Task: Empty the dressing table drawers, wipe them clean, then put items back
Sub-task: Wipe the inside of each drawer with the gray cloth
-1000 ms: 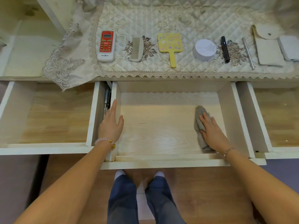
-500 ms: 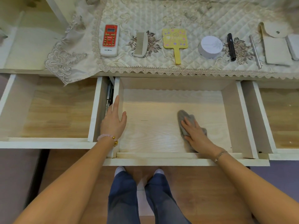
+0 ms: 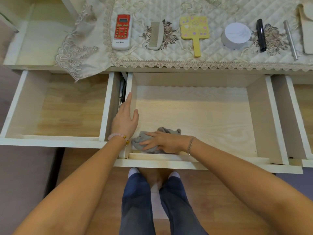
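In the head view I see the middle drawer (image 3: 203,116) pulled out. The grey cloth (image 3: 137,143) lies bunched on its wooden floor, in the front left corner. The right hand (image 3: 162,141) lies flat on the cloth, with fingers nearly straight and spread. It presses the cloth down and does not close around it. The left hand (image 3: 124,121) rests on the top edge of this drawer's left wall, fingers straight, thumb on the inner side, holding nothing. The left drawer (image 3: 59,116) and the right drawer (image 3: 303,107) stand open too. On the quilted cover (image 3: 186,7), near its front edge, I see from left to right a red remote (image 3: 121,31), a comb (image 3: 155,35), a yellow hand mirror (image 3: 194,29), a white round jar (image 3: 236,35), a black tube (image 3: 260,35) and a metal rod (image 3: 291,39).
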Demonstrator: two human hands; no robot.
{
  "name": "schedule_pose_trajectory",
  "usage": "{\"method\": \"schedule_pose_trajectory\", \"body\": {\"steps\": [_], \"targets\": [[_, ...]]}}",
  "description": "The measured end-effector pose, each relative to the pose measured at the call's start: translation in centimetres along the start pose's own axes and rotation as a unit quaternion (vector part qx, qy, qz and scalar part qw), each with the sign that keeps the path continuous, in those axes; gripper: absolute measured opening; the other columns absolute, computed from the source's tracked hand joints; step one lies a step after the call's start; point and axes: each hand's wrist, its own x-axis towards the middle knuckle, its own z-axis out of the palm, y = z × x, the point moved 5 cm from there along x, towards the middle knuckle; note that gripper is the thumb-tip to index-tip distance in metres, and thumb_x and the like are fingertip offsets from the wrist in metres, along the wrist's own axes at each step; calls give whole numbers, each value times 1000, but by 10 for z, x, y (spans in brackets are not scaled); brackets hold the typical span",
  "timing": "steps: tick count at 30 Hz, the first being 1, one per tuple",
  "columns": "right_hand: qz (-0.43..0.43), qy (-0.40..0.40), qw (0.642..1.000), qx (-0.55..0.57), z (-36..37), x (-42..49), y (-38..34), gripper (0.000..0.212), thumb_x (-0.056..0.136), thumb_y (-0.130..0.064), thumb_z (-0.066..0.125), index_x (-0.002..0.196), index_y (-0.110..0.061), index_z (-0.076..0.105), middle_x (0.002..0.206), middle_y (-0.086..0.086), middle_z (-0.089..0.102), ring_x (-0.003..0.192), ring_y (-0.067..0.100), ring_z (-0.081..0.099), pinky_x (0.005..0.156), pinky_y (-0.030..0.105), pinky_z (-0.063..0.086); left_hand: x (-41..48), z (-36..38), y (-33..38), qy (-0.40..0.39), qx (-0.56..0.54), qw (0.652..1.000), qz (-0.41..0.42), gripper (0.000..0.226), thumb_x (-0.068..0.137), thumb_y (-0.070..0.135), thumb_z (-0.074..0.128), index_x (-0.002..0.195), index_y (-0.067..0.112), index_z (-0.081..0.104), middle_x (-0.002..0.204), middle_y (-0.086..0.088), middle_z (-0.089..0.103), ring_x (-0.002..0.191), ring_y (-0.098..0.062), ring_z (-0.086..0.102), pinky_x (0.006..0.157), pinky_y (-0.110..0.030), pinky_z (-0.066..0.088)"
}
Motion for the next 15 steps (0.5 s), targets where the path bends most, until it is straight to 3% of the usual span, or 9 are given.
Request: {"method": "schedule_pose_trajectory", "body": {"steps": [4, 7, 12, 15], "targets": [[-7, 60, 998, -5, 3, -32, 12, 46, 95, -7, 47, 138, -23, 44, 154, -1, 24, 145, 17, 5, 118, 33, 7, -1, -1, -1, -1, -1, 1000, -6, 58, 99, 29, 37, 149, 35, 9, 153, 2, 27, 134, -23, 35, 103, -36, 33], [15, 101, 995, -1, 4, -75, 30, 48, 95, -7, 48, 140, -21, 40, 152, -9, 18, 142, 9, -1, 114, 23, 4, -1, 0, -3, -7, -1, 1000, -6, 58, 99, 31, 37, 149, 37, 8, 154, 3, 25, 137, -22, 31, 106, -37, 31], [146, 80, 986, 8, 12, -156, 74, 55, 98, -12, 42, 142, -37, 21, 153, -19, 4, 142, 8, -11, 115, 23, -3, -1, 1, -3, -15, -1, 1000, -1, 58, 99, 31, 36, 149, 37, 6, 155, 4, 23, 140, -20, 26, 107, -38, 30], [203, 74, 976, 20, 15, -198, 96, 62, 96, -6, 44, 140, -34, 11, 150, -18, -2, 140, 11, -12, 115, 26, -3, -1, 2, -3, -18, 0, 1000, 1, 59, 99, 31, 36, 149, 36, 6, 155, 4, 22, 140, -20, 25, 108, -39, 29]]}}
